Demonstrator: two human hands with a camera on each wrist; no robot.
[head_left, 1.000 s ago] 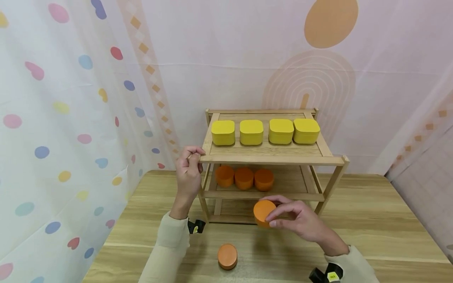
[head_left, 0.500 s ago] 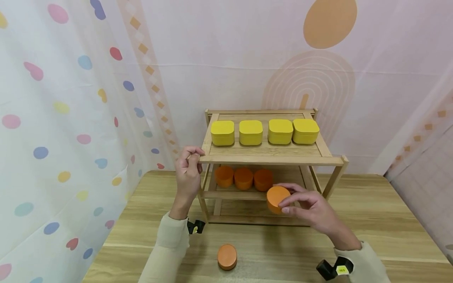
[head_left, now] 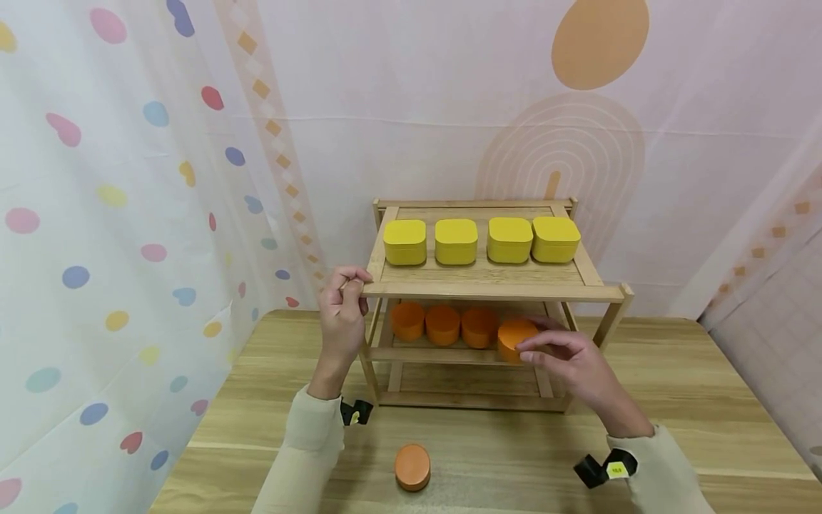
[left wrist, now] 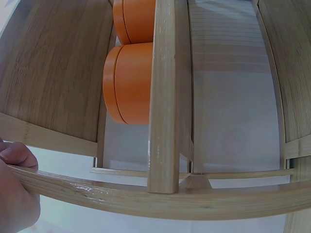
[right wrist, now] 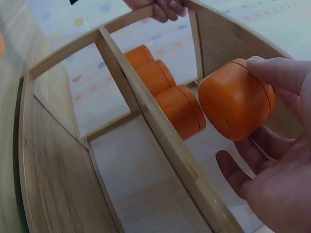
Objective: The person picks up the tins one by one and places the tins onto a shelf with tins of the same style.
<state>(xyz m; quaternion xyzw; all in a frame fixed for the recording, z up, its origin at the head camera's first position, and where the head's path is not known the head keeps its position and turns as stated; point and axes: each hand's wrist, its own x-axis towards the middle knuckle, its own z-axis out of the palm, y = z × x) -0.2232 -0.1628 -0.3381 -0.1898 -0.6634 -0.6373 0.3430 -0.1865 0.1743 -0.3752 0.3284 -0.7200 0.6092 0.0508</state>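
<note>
My right hand [head_left: 571,360] pinches a round orange lidded container [right wrist: 233,99] between thumb and fingers, at the front of the wooden rack's middle shelf. Beside it on that shelf, a row of three like orange containers [head_left: 443,325] stands to the left. In the right wrist view the held one is tilted and above the shelf's front rail [right wrist: 160,141]. At the rack's upper left corner my left hand [head_left: 343,307] grips the frame of the top shelf [head_left: 475,291]. Another orange container [head_left: 412,467] stands on the table in front of the rack.
Several yellow rounded-square boxes [head_left: 456,241] line the top shelf. Below the middle shelf lies the rack's bottom shelf [head_left: 462,378]. The rack stands on a wood-grain table [head_left: 674,400], with patterned curtains [head_left: 411,86] behind and to the left.
My right hand has carried the orange container up and rightward, from in front of the rack to the middle shelf's front edge. The left hand keeps its place on the frame.
</note>
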